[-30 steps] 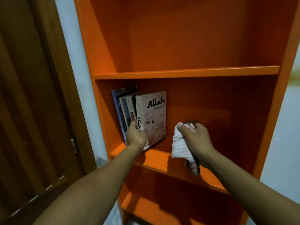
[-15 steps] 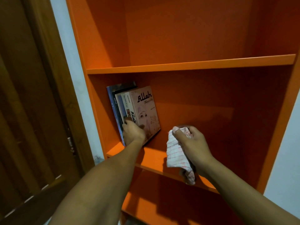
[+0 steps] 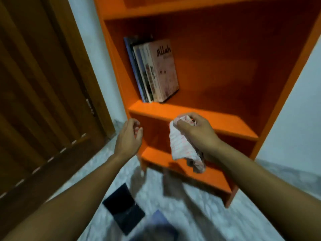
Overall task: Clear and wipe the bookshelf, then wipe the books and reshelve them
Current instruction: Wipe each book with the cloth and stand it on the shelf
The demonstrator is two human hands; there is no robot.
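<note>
An orange bookshelf fills the upper right of the head view. Several books stand leaning at the left end of its middle shelf, the front one pale with "Allah" on its cover. My left hand hovers below that shelf's front edge, fingers loosely curled and holding nothing. My right hand grips a white cloth with red stripes, which hangs down in front of the lower shelf. A dark book lies on the floor below, with a bluish, blurred book beside it.
A brown wooden door stands to the left of the shelf. The floor is pale and speckled. White wall shows right of the shelf. The lower shelf board is near the floor.
My left hand has let go of the shelved books and dropped below the shelf edge. My right hand with the cloth has lowered too. The view has tilted down, showing the floor and the books there.
</note>
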